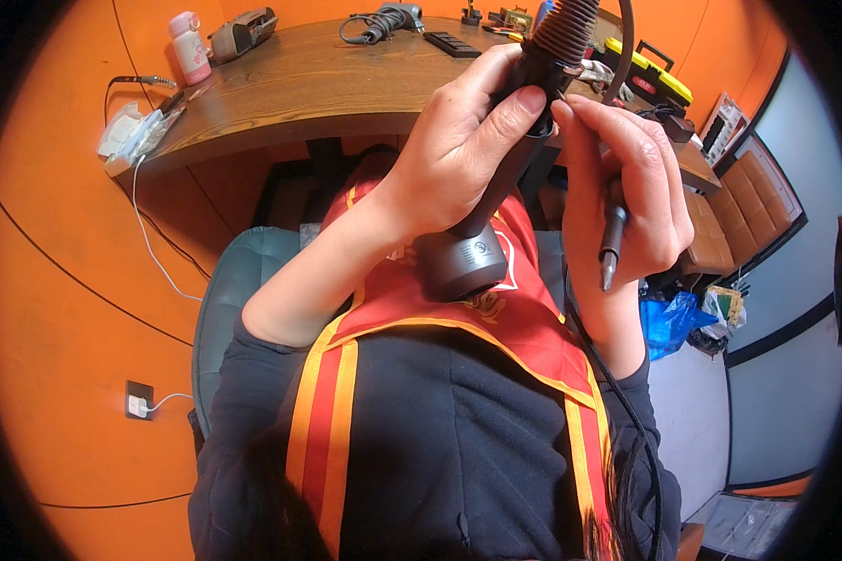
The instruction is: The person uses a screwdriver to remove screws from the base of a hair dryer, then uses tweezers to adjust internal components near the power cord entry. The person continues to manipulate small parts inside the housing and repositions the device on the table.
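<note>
My left hand (454,154) is wrapped round a black tube-shaped appliance (496,192), thumb across its body. The appliance slants in front of my chest: a wide grey end with small print points down toward me, and a ribbed black sleeve (568,33) rises at its far end. Close beside it, my right hand (641,159) is closed, thumb and index finger pinched at the appliance's side near the sleeve. A screwdriver (613,238) is tucked in the curled fingers of that hand, metal tip down. Whatever the fingertips pinch is too small to make out.
Beyond my hands stands a brown wooden table (281,84) with a pink-white bottle (190,49), a corded grey tool (384,23), a black tray (451,44) and a yellow-black toolbox (650,79). A dark cable (617,383) hangs by my right arm. A red apron (543,327) covers my lap.
</note>
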The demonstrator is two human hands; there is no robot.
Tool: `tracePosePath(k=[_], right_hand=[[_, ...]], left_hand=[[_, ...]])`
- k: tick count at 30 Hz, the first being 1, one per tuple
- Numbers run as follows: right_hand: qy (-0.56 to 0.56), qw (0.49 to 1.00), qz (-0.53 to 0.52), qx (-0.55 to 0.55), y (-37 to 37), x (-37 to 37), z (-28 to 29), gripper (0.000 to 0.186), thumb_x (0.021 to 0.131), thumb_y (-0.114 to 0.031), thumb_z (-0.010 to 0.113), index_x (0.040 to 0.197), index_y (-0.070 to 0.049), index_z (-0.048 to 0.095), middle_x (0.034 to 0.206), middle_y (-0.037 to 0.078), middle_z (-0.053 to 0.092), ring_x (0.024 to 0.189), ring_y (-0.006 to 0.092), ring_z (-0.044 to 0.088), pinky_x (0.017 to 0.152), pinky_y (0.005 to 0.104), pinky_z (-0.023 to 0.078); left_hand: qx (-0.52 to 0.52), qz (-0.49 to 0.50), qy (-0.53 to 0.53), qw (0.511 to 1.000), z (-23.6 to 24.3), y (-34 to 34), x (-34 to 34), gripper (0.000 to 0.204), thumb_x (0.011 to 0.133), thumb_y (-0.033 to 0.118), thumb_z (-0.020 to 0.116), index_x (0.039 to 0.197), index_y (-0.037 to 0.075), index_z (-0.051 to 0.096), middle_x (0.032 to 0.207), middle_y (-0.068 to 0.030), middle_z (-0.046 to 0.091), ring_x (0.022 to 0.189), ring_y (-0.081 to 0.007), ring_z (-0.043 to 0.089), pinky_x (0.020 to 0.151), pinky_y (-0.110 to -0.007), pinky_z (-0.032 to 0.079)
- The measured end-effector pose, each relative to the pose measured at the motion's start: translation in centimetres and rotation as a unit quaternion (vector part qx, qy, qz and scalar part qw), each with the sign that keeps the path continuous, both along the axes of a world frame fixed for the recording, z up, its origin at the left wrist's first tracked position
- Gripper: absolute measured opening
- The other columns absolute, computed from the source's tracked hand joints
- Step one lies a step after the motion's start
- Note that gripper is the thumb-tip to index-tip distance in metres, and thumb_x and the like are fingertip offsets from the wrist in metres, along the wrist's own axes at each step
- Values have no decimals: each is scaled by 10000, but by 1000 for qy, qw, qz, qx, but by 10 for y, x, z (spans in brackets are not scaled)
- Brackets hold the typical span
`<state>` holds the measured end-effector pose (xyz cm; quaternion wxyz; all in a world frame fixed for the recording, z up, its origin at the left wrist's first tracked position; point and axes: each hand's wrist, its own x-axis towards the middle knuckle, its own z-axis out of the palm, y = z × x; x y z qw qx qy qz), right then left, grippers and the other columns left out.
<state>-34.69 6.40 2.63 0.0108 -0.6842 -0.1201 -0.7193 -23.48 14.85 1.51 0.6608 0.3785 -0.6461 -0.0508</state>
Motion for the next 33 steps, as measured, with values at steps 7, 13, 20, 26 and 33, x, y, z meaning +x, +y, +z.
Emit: tracePosePath(k=[7, 13, 20, 26, 33], right_hand=[[21, 1000, -16, -2, 1, -5, 2, 208, 653, 20, 746, 840, -17, 664, 709, 92, 602, 615, 214, 585, 562, 277, 478], [24, 1000, -7, 8, 3, -6, 2, 220, 647, 30, 735, 852, -16, 669, 727, 94, 607, 627, 215, 588, 576, 279, 481], [31, 1000, -1, 2, 5, -4, -3, 263, 642, 65, 703, 893, -6, 671, 761, 108, 618, 661, 223, 600, 605, 284, 490], [17, 1000, -3, 8, 5, -5, -3, 266, 644, 63, 707, 898, -10, 675, 754, 102, 615, 658, 218, 597, 602, 280, 485], [13, 1000, -11, 13, 4, -4, -3, 249, 650, 40, 725, 886, -19, 677, 753, 89, 615, 648, 206, 586, 580, 274, 469]], left_hand=[[-42, 37, -27, 998, -1, -2, -2, 317, 941, 180, 483, 1189, -14, 451, 1084, -61, 529, 991, -111, 502, 888, -255, 405], [-102, 51, 29, 993, -2, -9, -9, 218, 890, 148, 548, 1026, -13, 490, 860, -75, 589, 799, -97, 541, 720, -259, 457], [-109, 26, 44, 993, -2, -6, -10, 215, 887, 140, 548, 1032, -7, 488, 870, -55, 582, 808, -83, 550, 710, -245, 474], [-100, 26, 34, 994, -3, -7, -10, 230, 883, 155, 562, 1030, -5, 490, 863, -61, 591, 801, -80, 550, 718, -252, 472], [-111, 66, 6, 992, -4, -10, -10, 273, 885, 106, 582, 1105, 8, 453, 918, -74, 598, 835, -121, 580, 759, -263, 463]])
